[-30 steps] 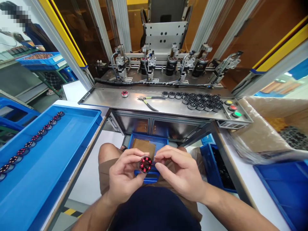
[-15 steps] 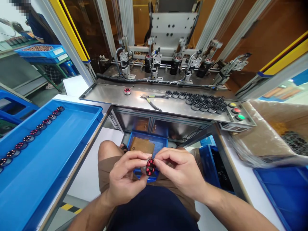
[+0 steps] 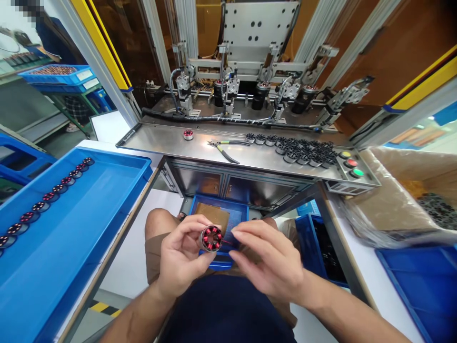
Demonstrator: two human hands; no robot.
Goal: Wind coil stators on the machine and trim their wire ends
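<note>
Over my lap, my left hand [image 3: 183, 252] pinches a round motor stator [image 3: 212, 238] wound with red wire, its wound face turned up toward me. My right hand [image 3: 267, 257] hovers just right of it, thumb and fingers apart, with nothing seen between them. A thin reddish wire end seems to stick out from the stator toward the right hand. On the metal ledge ahead lie wire cutters [image 3: 225, 148] with their handles spread. One more red-wound stator [image 3: 188, 135] sits left of them, and a cluster of black unwound stator cores [image 3: 303, 151] stands to their right.
At left, a blue tray [image 3: 107, 190] holds a row of wound stators. A winding machine [image 3: 260, 95] stands behind the ledge. Push buttons [image 3: 351, 163] sit at the ledge's right end, beside a plastic-lined carton [image 3: 389, 200]. Below my hands is a blue bin [image 3: 243, 214]. A person [image 3: 59, 38] stands far left.
My left hand has turned the stator face up and shifted it slightly left. The right hand has come off it and its fingers have spread. The machine's white plate has risen.
</note>
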